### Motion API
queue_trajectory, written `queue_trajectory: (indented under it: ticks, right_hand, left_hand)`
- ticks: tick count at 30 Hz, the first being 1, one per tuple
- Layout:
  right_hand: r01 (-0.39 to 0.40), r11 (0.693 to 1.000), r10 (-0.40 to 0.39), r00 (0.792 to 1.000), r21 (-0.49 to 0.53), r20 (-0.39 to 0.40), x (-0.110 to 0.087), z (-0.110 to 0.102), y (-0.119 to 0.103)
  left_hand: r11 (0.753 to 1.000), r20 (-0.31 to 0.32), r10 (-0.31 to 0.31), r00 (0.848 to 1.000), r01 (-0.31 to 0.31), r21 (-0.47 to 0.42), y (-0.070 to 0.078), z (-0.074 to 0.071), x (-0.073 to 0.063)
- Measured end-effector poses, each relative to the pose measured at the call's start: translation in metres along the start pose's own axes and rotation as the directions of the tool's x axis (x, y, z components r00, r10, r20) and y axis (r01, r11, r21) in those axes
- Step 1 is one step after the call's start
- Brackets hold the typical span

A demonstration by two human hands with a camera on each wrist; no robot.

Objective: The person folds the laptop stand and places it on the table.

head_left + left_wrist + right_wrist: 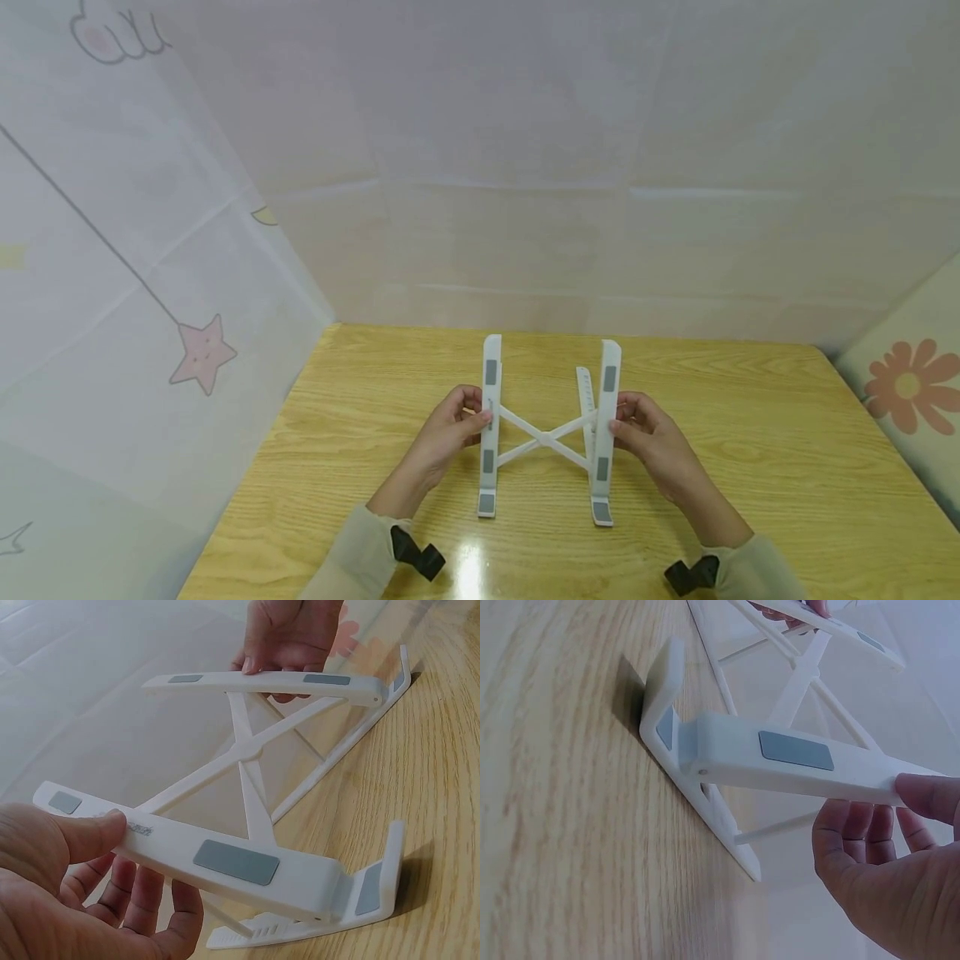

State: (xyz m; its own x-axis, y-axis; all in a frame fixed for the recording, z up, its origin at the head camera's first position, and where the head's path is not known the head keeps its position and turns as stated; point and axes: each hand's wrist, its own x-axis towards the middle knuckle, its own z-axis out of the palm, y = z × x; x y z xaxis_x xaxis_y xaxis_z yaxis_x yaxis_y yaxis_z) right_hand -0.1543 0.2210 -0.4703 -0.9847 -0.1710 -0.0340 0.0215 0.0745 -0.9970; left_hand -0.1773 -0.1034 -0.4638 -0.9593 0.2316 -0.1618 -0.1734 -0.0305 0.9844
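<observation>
A white folding laptop stand [545, 437] stands unfolded on the table, its two side rails joined by crossed bars. Grey pads [237, 862] line the rails, and the lower ends turn up into lips. My left hand [453, 429] grips the left rail, thumb on top and fingers curled beneath, as the left wrist view shows. On the other side my right hand [651, 437] holds the right rail [802, 754] between thumb and curled fingers. Notched base arms [266, 930] lie under the rails, touching the wood.
The wooden table [352, 400] extends around the stand on all sides. Pale cloth walls [510, 250] with printed drawings rise behind it and at both sides. Each wrist carries a small black camera [417, 553] near the sleeve.
</observation>
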Motion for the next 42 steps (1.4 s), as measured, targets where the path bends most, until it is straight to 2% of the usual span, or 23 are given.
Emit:
queue_trajectory:
  ticks: [13, 27, 37, 42]
  right_hand:
    - [-0.006, 1.000, 0.006, 1.000, 0.013, 0.001, 0.002, 0.007, 0.002]
    - [-0.014, 0.999, 0.013, 1.000, -0.032, -0.011, 0.001, 0.010, -0.001]
    - [-0.007, 0.998, 0.005, 0.999, -0.067, -0.035, 0.000, 0.012, -0.003]
    - [0.010, 0.999, -0.011, 1.000, -0.050, -0.016, 0.001, 0.015, -0.002]
  left_hand:
    - [1.000, -0.001, 0.002, 1.000, -0.002, 0.012, 0.000, 0.000, 0.000]
    - [0.999, 0.029, 0.015, 0.999, -0.016, 0.042, 0.003, 0.003, 0.000]
    - [0.990, -0.007, 0.055, 0.998, -0.054, 0.131, 0.003, 0.005, -0.002]
    - [0.986, 0.015, 0.073, 0.997, -0.074, 0.148, 0.003, 0.008, -0.003]
